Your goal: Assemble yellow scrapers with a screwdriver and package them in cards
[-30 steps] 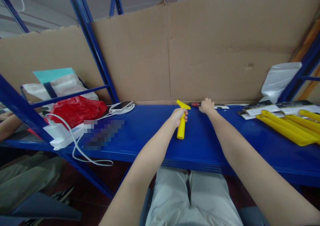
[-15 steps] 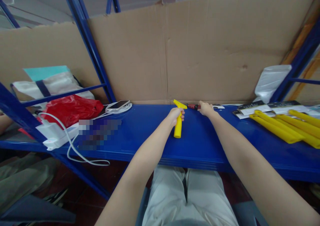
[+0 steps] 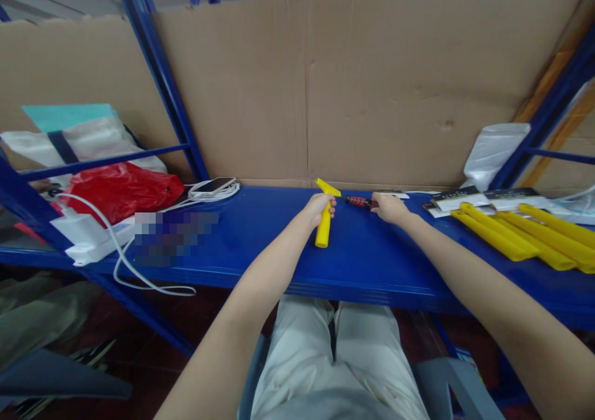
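Note:
My left hand (image 3: pixel 320 209) is closed around the grip of a yellow plastic tool (image 3: pixel 322 234), held above the blue tabletop. Its angled head (image 3: pixel 328 188) sticks out above my fingers, pointing up and left. My right hand (image 3: pixel 389 208) is closed on the rear of a screwdriver (image 3: pixel 357 202) with a red and black handle. The screwdriver lies roughly level, its thin shaft pointing left at the right end of the yellow head. Whether the tip sits in the head or only touches it, I cannot tell.
Several yellow tools (image 3: pixel 515 237) lie with black-and-white cards (image 3: pixel 465 200) on the right of the blue table (image 3: pixel 260 246). At left are a phone (image 3: pixel 214 186), white cables, a power strip (image 3: pixel 93 246) and a red bag (image 3: pixel 125 188). Cardboard (image 3: pixel 242 91) stands behind.
My right hand and the screwdriver have shifted slightly right, so more of the handle and shaft shows. My left hand keeps its hold on the yellow tool. The camera view has turned a little.

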`<state>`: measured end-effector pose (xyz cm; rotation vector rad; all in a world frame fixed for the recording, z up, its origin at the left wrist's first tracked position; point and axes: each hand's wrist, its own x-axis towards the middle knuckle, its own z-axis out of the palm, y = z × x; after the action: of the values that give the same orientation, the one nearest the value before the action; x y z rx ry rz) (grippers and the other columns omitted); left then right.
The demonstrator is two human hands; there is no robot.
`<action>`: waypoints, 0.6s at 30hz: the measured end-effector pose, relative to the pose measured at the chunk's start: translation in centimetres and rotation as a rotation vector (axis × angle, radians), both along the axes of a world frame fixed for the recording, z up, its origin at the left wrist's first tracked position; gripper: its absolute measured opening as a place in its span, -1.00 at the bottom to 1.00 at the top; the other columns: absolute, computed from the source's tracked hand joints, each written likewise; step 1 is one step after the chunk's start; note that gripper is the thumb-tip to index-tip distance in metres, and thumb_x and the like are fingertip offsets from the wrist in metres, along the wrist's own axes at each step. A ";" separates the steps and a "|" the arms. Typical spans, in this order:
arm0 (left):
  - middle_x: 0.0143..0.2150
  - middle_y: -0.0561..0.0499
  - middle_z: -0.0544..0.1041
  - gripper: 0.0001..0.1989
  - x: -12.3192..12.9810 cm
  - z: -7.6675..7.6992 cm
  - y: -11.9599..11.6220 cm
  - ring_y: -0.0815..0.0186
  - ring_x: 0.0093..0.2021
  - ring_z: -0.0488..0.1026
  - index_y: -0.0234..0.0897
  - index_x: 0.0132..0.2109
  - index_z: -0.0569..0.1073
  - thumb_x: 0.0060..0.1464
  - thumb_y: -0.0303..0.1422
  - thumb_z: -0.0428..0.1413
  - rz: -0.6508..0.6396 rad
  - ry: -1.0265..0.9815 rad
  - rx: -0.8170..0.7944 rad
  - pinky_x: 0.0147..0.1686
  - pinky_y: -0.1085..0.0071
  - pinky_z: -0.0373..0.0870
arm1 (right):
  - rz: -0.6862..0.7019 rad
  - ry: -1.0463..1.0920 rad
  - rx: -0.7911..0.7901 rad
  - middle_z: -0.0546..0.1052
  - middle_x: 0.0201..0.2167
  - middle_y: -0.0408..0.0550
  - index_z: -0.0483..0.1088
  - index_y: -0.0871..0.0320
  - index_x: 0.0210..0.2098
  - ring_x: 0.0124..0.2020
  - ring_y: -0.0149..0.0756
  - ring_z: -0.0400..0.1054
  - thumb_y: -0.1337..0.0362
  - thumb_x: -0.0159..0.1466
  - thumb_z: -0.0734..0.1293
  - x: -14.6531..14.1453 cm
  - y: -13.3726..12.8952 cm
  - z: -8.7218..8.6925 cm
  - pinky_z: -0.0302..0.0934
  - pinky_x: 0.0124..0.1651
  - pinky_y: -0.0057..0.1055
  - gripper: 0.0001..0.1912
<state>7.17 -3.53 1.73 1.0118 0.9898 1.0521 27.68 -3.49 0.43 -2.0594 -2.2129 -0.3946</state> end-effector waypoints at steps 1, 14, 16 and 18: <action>-0.67 0.20 0.21 -0.81 0.0 -0.1 0.1 0.52 -0.76 0.09 -0.27 -0.40 0.22 0.04 -0.64 -0.07 -0.003 -0.006 0.000 -0.70 0.56 0.04 | 0.013 0.042 -0.001 0.57 -0.19 0.16 0.37 0.18 -0.11 -0.14 -0.07 0.46 0.31 0.23 0.30 0.4 -0.2 -0.1 0.24 -0.19 -0.33 -0.77; -0.67 0.19 0.20 -0.81 -0.2 0.4 -0.4 0.52 -0.77 0.08 -0.27 -0.39 0.22 0.04 -0.65 -0.09 0.011 0.013 -0.016 -0.71 0.56 0.03 | 0.200 0.743 0.334 0.54 -0.35 0.05 0.40 0.18 -0.28 -0.30 -0.19 0.42 0.21 0.21 0.28 4.3 0.6 0.7 0.30 -0.20 -0.27 -0.83; -0.67 0.20 0.20 -0.81 -0.2 0.5 -0.4 0.52 -0.77 0.08 -0.26 -0.39 0.21 0.05 -0.65 -0.09 0.014 0.018 -0.020 -0.71 0.56 0.04 | 0.156 0.797 0.471 0.52 -0.39 0.04 0.39 0.17 -0.31 -0.32 -0.18 0.42 0.13 0.21 0.29 4.5 0.4 1.3 0.30 -0.21 -0.26 -0.78; -0.68 0.20 0.19 -0.81 -0.3 0.4 -0.2 0.52 -0.77 0.08 -0.26 -0.39 0.21 0.07 -0.64 -0.09 0.011 0.030 -0.024 -0.72 0.56 0.03 | 0.125 0.877 0.559 0.49 -0.47 0.01 0.37 0.16 -0.34 -0.39 -0.19 0.41 0.05 0.20 0.29 4.6 0.1 1.9 0.29 -0.27 -0.26 -0.72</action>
<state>6.90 -3.74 2.11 1.0060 1.0309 1.0347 32.26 -3.42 2.34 -1.3906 -1.4654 -0.0480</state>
